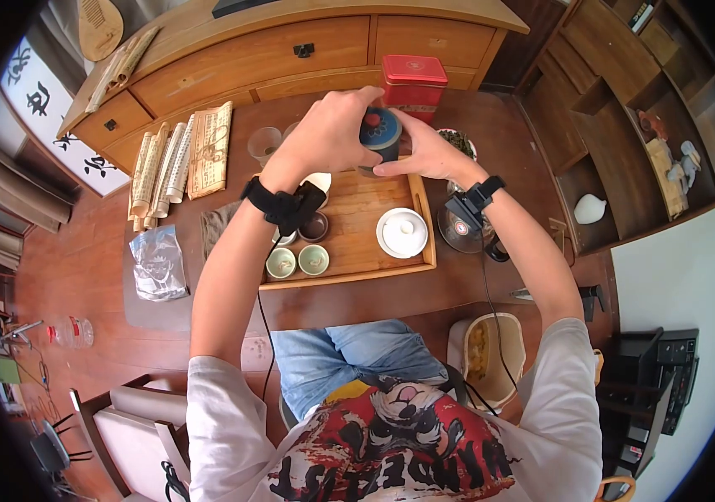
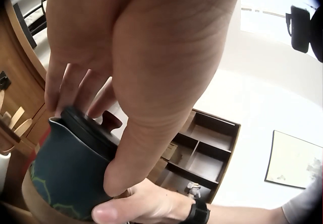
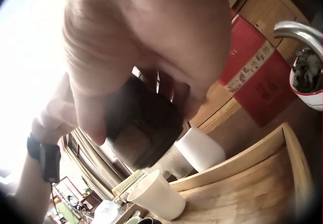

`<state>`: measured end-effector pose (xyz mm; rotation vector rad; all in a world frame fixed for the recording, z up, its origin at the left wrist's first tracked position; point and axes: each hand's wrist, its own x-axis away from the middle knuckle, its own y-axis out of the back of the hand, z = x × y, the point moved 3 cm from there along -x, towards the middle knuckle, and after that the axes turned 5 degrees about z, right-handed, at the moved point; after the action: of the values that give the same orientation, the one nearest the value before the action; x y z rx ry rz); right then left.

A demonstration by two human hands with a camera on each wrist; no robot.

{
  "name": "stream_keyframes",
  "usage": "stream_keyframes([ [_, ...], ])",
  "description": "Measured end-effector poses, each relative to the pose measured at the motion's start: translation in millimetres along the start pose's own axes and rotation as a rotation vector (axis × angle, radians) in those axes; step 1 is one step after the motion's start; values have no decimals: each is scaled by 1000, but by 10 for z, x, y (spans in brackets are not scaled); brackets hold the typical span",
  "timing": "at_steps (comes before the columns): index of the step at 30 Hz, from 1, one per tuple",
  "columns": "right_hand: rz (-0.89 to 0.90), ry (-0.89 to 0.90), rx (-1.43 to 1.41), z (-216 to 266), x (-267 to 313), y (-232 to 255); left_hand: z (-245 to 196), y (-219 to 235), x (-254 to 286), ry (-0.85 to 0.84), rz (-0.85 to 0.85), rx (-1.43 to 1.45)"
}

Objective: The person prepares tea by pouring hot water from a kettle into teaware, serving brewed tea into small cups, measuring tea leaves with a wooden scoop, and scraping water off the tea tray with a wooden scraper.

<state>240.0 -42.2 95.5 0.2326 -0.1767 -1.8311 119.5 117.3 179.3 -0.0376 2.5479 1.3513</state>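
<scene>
A dark blue lidded pot (image 1: 380, 138) with a red knob is held in the air above the back edge of the wooden tray (image 1: 357, 269). My left hand (image 1: 331, 134) grips it from the left, thumb at the near side. From the right my right hand (image 1: 429, 149) holds its side. In the left wrist view the pot (image 2: 70, 168) shows a pouring lip, a black lid and a green line pattern, with the left thumb at the rim. The right wrist view shows the pot's dark underside (image 3: 144, 138) between the right thumb and fingers.
On the tray stand a white lidded bowl (image 1: 402, 233), green cups (image 1: 314, 259) and a dark cup (image 1: 315, 226). Behind is a red tin (image 1: 414, 84). Scrolls (image 1: 209, 151) and a plastic bag (image 1: 157, 263) lie left; a glass lid (image 1: 458, 230) lies right.
</scene>
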Motion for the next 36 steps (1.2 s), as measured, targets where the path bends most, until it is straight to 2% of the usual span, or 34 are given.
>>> stream_keyframes([
  [2,-86,55,70,98,23,-45,16,28,27,0,-12,-2],
  [5,-129,98,188,-2,9,-102,93,1,96,-19,-13,40],
  [7,-137,102,203,2,19,-170,125,-45,207,-125,-48,44],
  [10,-101,44,236,11,32,-256,187,-45,405,-97,-27,31],
  [11,-106,16,269,10,34,-289,248,-148,555,-151,-138,-101],
  [12,-109,-13,301,3,32,-320,156,-91,666,-103,-121,-34],
  [15,-134,-8,351,22,4,-415,171,-25,860,-120,-122,-4],
  [17,-159,20,378,59,-31,-477,178,-19,969,-42,-60,105],
  [20,-137,6,495,69,-98,-525,310,-10,1069,-32,-30,96],
  [21,-92,-43,524,113,-108,-542,388,-19,1099,-79,-60,110],
  [22,-58,-48,527,130,-111,-578,463,-31,1131,-54,-80,122],
  [26,-54,-81,537,187,-146,-621,566,-8,1176,-51,-46,152],
  [28,-55,-23,602,170,-168,-601,610,-31,1186,58,43,198],
  [32,-36,-59,660,241,-184,-591,625,-15,1212,34,33,252],
  [34,-45,-51,685,283,-198,-577,565,33,1234,51,3,266],
  [36,-37,-49,715,338,-207,-579,525,81,1250,117,58,279],
])
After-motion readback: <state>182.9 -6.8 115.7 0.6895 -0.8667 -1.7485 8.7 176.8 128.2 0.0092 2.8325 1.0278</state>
